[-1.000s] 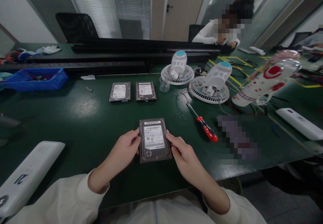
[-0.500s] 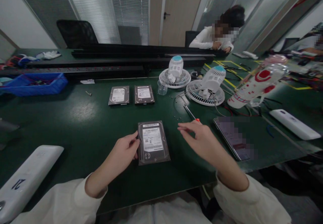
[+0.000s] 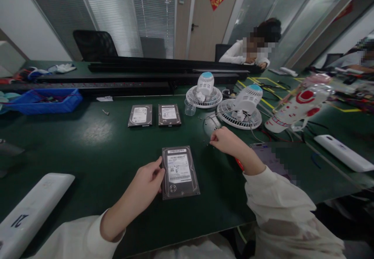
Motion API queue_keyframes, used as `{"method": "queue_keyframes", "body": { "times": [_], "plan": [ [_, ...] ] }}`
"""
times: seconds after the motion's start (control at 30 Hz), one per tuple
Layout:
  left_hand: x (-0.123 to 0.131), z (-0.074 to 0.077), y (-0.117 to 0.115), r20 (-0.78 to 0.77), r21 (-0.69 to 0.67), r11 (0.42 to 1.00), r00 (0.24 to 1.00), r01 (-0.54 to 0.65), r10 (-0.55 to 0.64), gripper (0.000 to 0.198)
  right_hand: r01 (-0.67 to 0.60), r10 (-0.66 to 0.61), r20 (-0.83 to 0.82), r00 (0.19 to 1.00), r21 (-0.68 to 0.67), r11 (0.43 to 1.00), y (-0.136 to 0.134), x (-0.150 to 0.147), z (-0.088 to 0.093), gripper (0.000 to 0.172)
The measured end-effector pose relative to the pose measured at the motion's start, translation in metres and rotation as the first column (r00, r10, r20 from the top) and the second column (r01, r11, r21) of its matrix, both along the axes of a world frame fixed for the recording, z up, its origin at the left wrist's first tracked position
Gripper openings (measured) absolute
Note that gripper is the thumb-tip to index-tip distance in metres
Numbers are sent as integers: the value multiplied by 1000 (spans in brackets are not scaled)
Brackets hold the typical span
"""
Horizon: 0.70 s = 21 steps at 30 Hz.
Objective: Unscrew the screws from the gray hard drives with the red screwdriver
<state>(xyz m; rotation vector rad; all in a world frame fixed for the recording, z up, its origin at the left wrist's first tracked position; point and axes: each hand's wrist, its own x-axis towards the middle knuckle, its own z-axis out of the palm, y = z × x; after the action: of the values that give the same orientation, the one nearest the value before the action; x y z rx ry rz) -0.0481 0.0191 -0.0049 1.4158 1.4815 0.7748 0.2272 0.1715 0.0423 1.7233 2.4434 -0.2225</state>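
A hard drive (image 3: 180, 171) lies label up on the green table in front of me. My left hand (image 3: 147, 177) grips its left edge, thumb at the top side and fingers partly hidden beside it. Farther right, my right hand (image 3: 223, 140) is down at the tabletop with its fingertips pinched together. Tiny screws (image 3: 204, 141) lie scattered around those fingertips; whatever is in the pinch is too small to make out. Under my right wrist shows the red handle (image 3: 239, 163) of a screwdriver, the rest covered by my hand.
Behind lie two more hard drives, one left (image 3: 140, 115) and one right (image 3: 169, 115), beside a clear plastic cup (image 3: 190, 108). Two white fans (image 3: 204, 95) rest face down, near a bottle (image 3: 298, 107). A blue bin (image 3: 49, 103) is at left. A person (image 3: 257, 44) sits across.
My right hand has moved forward and left from above the screwdriver to the scattered screws, its fingers closing into a pinch. My left hand stays at the hard drive; the view has tilted up slightly.
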Motion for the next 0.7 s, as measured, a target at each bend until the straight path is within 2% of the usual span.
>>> {"method": "queue_keyframes", "body": {
  "times": [0.17,0.37,0.7],
  "plan": [
    [0,-2,-1,-14,-4,1000,1000,6,-6,55,16,-17,36,999,17,1000,2,0,-9,37],
    [3,4,-1,-33,24,1000,999,10,-9,54,23,-25,45,999,31,999,2,-1,-15,37],
    [1,2,-2,-26,-14,1000,1000,-1,1,54,40,-41,15,999,41,998,0,1,-17,38]
  ]
}}
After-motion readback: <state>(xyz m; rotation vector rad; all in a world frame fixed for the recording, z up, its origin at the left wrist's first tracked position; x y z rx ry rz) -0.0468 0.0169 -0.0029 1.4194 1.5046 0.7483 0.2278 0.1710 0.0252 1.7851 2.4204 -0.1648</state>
